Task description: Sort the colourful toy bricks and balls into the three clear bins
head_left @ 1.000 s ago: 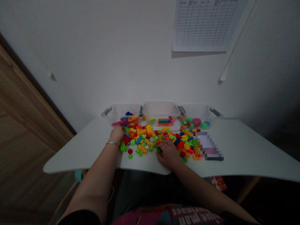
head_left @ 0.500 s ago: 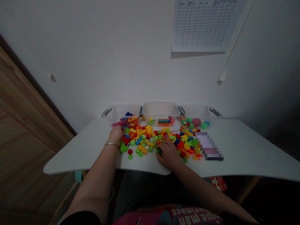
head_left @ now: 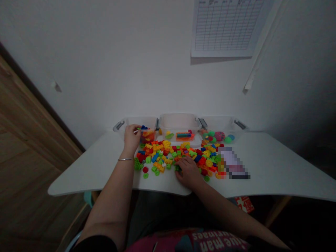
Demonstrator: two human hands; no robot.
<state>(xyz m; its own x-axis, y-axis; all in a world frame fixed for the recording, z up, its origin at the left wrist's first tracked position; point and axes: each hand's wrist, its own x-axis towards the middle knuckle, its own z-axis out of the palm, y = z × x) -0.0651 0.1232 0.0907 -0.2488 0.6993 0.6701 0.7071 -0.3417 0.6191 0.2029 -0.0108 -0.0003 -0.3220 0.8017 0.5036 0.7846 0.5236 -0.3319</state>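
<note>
My left hand point(head_left: 131, 138), with a bracelet at the wrist, is raised over the near left part of the left clear bin point(head_left: 133, 122). Its fingers are pinched together; a small greenish bit shows at the tips, too small to name. Blue, red and orange pieces point(head_left: 147, 135) lie inside that bin. On the right half of the pile of toy building bricks point(head_left: 159, 157) rests my right hand point(head_left: 189, 172). Its fingers curl down over green bricks point(head_left: 177, 168), and what they hold is hidden under them.
A middle clear bin point(head_left: 180, 120) holds an orange and blue-green piece. Coloured balls point(head_left: 219, 136) sit in the right clear bin point(head_left: 220, 123). A blurred flat object point(head_left: 235, 162) lies right of the pile. The white table point(head_left: 275, 164) meets the wall behind.
My left hand has moved from the pile's left edge up and away to the left bin. My right hand has stayed in place on the bricks.
</note>
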